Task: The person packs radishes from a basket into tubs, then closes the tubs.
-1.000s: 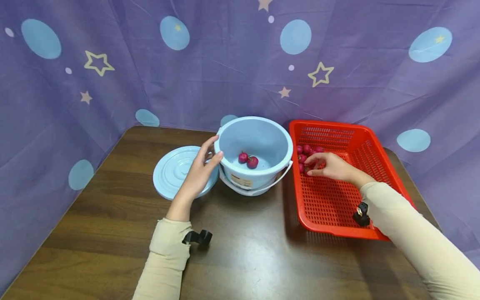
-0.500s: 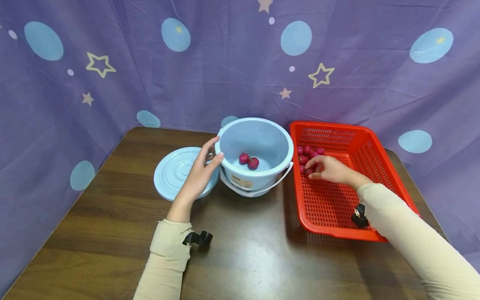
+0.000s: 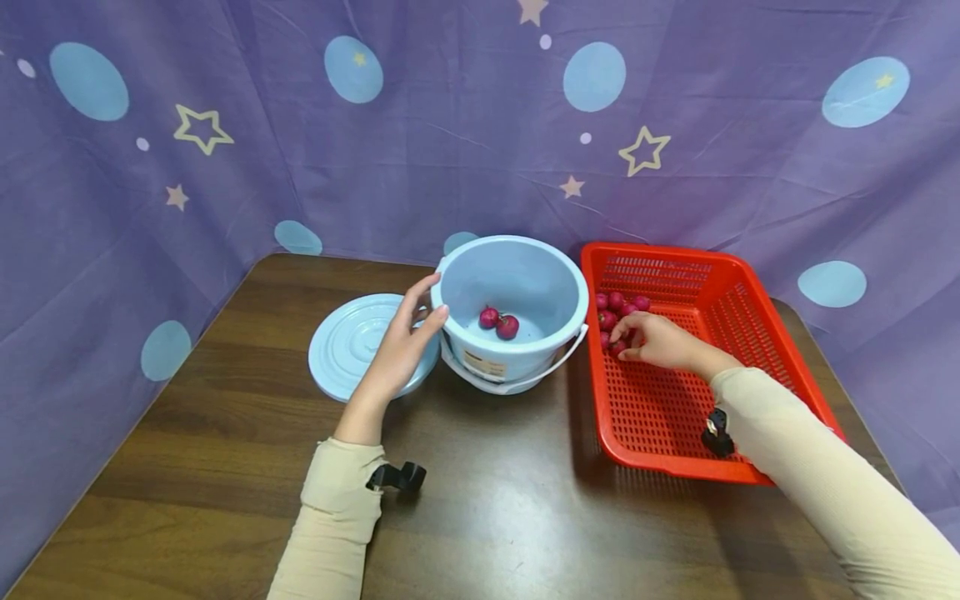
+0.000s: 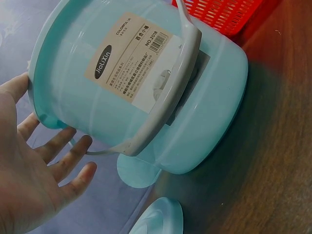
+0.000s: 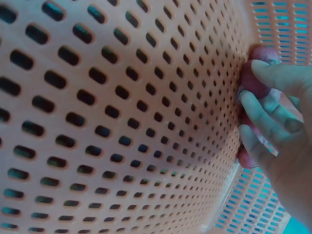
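In the head view a light blue bucket [image 3: 510,287] stands mid-table with two red radishes [image 3: 507,327] on its floor. My left hand [image 3: 397,350] touches the left side of its rim, fingers spread and fairly straight; the left wrist view shows this hand [image 4: 44,161] beside the labelled bucket wall [image 4: 131,63]. Inside the red basket [image 3: 660,417], my right hand [image 3: 660,340] pinches a radish [image 3: 618,347] at the left side. The right wrist view shows thumb and fingertips on that radish [image 5: 253,83], with other radishes close by, partly hidden by the fingers.
A light blue lid [image 3: 348,342] lies on the wooden table [image 3: 465,517] left of the bucket, partly behind the left hand. The bucket's handle [image 3: 517,385] hangs down in front. A purple patterned curtain [image 3: 480,125] stands behind the table.
My right hand has closed its thumb and fingers on a radish in the basket, staying in nearly the same place. The left hand and bucket have not moved; the view has shifted very slightly.
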`<action>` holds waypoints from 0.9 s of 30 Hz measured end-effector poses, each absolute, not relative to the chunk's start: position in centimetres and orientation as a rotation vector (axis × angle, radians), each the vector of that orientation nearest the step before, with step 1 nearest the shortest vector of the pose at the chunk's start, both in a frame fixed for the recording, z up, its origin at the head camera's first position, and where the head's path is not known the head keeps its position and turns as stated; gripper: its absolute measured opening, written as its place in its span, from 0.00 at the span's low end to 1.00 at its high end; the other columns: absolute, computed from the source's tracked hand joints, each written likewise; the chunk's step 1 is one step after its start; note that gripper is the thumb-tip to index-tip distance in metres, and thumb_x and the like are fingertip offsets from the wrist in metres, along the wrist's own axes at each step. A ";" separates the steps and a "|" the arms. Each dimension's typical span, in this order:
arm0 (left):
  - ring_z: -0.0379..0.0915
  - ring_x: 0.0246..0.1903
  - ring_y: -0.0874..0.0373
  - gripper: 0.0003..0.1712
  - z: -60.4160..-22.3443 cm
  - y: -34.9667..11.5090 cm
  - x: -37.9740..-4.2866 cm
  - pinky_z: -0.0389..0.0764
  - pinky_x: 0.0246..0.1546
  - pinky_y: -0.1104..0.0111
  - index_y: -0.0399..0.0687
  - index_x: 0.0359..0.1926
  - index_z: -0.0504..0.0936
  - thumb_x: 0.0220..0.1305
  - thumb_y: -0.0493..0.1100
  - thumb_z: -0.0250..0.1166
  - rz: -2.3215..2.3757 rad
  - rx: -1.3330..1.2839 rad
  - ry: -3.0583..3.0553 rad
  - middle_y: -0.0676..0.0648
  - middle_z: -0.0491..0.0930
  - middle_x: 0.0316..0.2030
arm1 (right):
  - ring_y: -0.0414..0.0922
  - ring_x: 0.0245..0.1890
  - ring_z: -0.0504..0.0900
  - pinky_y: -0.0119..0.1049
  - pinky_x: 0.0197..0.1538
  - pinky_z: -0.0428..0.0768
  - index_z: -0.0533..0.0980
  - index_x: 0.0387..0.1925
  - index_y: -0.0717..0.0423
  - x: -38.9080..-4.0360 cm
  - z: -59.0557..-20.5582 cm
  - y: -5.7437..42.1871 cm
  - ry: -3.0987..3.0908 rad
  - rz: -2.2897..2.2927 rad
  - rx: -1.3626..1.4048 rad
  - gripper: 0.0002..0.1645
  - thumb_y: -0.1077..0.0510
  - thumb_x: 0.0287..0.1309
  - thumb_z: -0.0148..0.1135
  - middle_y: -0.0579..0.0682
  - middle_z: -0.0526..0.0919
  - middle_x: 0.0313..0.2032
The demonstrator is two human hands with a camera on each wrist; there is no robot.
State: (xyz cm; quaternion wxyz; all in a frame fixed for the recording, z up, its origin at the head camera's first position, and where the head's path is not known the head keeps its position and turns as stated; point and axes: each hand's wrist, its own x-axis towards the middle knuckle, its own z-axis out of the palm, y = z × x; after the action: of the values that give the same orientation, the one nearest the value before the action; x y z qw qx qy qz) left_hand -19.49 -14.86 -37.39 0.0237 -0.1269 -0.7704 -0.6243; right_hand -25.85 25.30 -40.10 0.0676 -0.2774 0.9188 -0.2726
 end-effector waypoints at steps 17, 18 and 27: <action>0.58 0.66 0.45 0.31 -37.3 -14.9 -19.6 0.61 0.66 0.47 0.61 0.75 0.59 0.75 0.53 0.54 -1.920 -0.392 -2.391 0.42 0.60 0.70 | 0.45 0.30 0.71 0.37 0.34 0.71 0.83 0.46 0.59 -25.1 -36.4 25.6 2.822 -0.797 -0.734 0.15 0.62 0.55 0.72 0.52 0.79 0.40; 0.58 0.66 0.46 0.31 -37.3 -14.9 -19.6 0.61 0.66 0.47 0.61 0.75 0.58 0.75 0.53 0.54 -1.918 -0.392 -2.394 0.42 0.60 0.70 | 0.45 0.30 0.71 0.37 0.34 0.71 0.83 0.46 0.59 -25.0 -36.2 25.6 2.824 -0.799 -0.735 0.15 0.62 0.55 0.72 0.52 0.79 0.40; 0.59 0.66 0.44 0.32 -37.3 -14.9 -19.5 0.62 0.65 0.47 0.60 0.75 0.58 0.75 0.52 0.54 -1.925 -0.394 -2.395 0.41 0.61 0.68 | 0.46 0.34 0.74 0.34 0.37 0.73 0.84 0.46 0.59 -23.7 -34.7 25.6 2.862 -0.841 -0.752 0.15 0.62 0.55 0.72 0.52 0.80 0.42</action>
State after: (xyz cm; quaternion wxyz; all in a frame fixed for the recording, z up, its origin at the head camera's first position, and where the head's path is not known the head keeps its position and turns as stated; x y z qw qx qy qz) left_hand -19.50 -14.91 -37.27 0.0220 -0.1271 -0.7730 -0.6211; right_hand -23.71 25.56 -34.69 0.0324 -0.2444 0.9298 -0.2732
